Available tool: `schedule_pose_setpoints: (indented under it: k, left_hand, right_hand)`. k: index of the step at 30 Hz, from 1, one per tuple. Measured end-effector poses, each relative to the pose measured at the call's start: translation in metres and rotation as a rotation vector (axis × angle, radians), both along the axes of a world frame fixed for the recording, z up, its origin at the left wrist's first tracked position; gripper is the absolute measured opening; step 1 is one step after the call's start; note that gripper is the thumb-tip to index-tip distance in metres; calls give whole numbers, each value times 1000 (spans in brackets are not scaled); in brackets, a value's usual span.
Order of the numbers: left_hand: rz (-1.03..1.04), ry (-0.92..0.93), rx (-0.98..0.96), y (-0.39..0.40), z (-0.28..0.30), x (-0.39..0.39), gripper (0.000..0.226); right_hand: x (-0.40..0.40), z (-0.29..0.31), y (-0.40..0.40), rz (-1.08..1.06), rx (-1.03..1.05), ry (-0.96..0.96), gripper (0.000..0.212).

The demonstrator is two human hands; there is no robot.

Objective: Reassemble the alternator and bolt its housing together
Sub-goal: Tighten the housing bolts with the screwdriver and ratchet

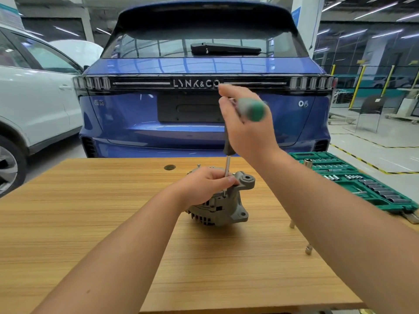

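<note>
Grey alternator [223, 208], green-handled screwdriver [246, 111]

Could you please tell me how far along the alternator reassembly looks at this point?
The alternator housing halves already sit together on the table. Now the left hand steadies it while the right hand drives a screwdriver into it. Two loose metal pieces lie unused to the right.

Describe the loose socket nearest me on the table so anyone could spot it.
Start at the green tool case on the wooden table's right side. Nearer the camera, beside the right forearm, stands a small silver socket, shorter and closer than the other loose piece.
</note>
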State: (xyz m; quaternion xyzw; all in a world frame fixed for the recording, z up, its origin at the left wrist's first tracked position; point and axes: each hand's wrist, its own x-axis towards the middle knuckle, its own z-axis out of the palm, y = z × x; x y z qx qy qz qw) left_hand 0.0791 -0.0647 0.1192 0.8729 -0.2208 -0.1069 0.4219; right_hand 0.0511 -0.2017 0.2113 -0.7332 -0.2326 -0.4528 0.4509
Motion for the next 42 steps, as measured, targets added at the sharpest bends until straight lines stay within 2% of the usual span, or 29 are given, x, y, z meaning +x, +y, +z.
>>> schedule_pose_setpoints:
  k: [2, 5, 9, 13, 15, 18, 22, 26, 28, 30, 31, 33, 35, 39, 42]
  left_hand:
    - [7, -2, -1, 0, 0, 0, 24]
    - [29, -4, -3, -1, 0, -1, 21]
    - [30, -14, 0, -2, 1, -1, 22]
    - [48, -11, 2, -3, 1, -1, 20]
    - [47, -14, 3, -3, 1, 0, 21]
    - [39, -14, -4, -3, 1, -1, 21]
    - [40, -14, -17, -3, 0, -1, 21]
    - [37, 1, -27, -2, 1, -1, 18]
    - [24, 5, -34, -2, 1, 0, 17]
    - [15, 5, -35, -2, 0, 1, 18]
    - [16, 3, -30, -2, 0, 2, 18]
    - [20, -1, -17, -1, -1, 3, 18]
    - [22, -3, -6, -1, -1, 4, 19]
    - [17, -8, -5, 0, -1, 4, 18]
    - [18, -16, 5, -1, -2, 6, 19]
  right_hand:
    - [1, 1, 1, -120, -208, -87, 26]
    - [1, 7, 3, -183, -368, -47, 26]
    - [0, 9, 0, -179, -447, 39, 29]
    - [0, 11, -3, -127, -515, 111, 55]
    - [0, 13, -5, -78, -542, 124, 60]
    - [1, 18, -8, -47, -565, 122, 56]
    - [2, 30, -9, -150, -673, 105, 38]
    - [5, 50, 1, -321, -766, 257, 48]
    - [8, 62, 5, -401, -754, 403, 44]
    - [9, 71, 6, -354, -638, 569, 31]
    - [9, 74, 5, -265, -507, 670, 25]
    - [5, 74, 1, 9, -126, 915, 19]
    - [2, 69, -5, 280, 178, 1063, 14]
    - [4, 47, -10, 609, 618, 1051, 11]
    - [6, 32, -8, 667, 911, 890, 10]
